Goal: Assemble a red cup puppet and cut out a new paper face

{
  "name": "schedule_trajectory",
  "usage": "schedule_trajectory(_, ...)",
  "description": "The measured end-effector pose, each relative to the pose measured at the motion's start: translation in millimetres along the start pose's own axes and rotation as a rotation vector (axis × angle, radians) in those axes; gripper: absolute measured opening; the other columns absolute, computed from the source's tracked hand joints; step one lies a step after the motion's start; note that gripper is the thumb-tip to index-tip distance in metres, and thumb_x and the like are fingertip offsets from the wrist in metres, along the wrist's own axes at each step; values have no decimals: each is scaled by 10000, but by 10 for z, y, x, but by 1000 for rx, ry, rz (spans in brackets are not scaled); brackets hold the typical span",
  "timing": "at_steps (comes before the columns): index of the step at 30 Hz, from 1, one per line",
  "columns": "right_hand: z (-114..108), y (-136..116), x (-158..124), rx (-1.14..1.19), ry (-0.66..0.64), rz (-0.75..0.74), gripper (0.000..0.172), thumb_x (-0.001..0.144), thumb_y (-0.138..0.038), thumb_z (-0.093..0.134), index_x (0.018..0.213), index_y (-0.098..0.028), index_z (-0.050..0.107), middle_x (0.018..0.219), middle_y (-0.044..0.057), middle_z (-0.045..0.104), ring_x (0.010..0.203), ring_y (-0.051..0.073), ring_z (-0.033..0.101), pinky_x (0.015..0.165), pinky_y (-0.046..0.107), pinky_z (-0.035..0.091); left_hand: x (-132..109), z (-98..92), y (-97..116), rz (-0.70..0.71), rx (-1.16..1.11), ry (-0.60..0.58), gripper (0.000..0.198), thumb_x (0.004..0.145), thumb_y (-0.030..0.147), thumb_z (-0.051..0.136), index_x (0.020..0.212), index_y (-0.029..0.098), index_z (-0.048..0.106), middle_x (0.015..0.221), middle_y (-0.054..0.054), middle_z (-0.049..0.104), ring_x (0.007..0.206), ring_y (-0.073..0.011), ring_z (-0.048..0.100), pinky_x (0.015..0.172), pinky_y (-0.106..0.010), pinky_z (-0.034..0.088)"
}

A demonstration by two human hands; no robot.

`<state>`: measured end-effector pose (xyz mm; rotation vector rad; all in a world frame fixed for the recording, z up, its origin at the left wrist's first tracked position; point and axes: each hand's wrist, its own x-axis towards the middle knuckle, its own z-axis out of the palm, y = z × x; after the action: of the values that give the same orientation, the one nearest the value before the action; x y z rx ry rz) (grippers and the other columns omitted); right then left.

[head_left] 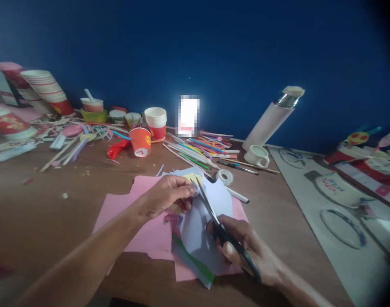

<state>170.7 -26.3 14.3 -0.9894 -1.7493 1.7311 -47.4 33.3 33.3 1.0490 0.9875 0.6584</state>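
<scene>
My left hand [169, 192] is closed in a pinch on a small pale purple piece of paper [195, 189], mostly covered by the fingertips. In my right hand [251, 245] is a pair of black-handled scissors [226, 238]. The blades are slightly parted and point up and away, close beside the pinched piece; whether they touch it I cannot tell. Beneath both hands lie a lavender paper sheet [195, 232] and pink paper [140, 232]. A green paper strip [196, 261] rests on the near side of this pile.
Behind the papers are a tape roll [225, 176], several pens [201, 153], a tilted orange paper cup [140, 141] and stacked cups [155, 121]. A white mug [257, 156] stands by a tall flask [268, 121]. Craft scraps [71, 140] crowd the left; a grey board [313, 209] lies right.
</scene>
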Motion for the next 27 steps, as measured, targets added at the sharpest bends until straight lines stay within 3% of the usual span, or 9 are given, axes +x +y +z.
schedule_trajectory(8,10,19,18,45,24,-8,423,759,-537,566,900,-140,536,659,-24,439,554,94,368,481,198,296,-12,51,-27,-27,-69,-18,164,725,280,590,666,127,587,500,-5,588,453,-84,533,445,-172,404)
schedule_trajectory(15,9,42,4,42,35,8,431,747,-534,580,921,-142,537,661,-23,446,548,92,364,475,196,295,-29,91,10,-27,-88,13,178,751,265,539,645,131,589,473,-5,585,370,-60,461,381,-160,334)
schedule_trajectory(27,15,34,-9,3,51,-10,476,740,-584,545,914,-141,540,640,-20,431,528,98,366,455,202,298,-38,109,5,-4,-70,45,185,724,293,570,636,131,588,480,-3,572,419,-85,501,412,-185,350)
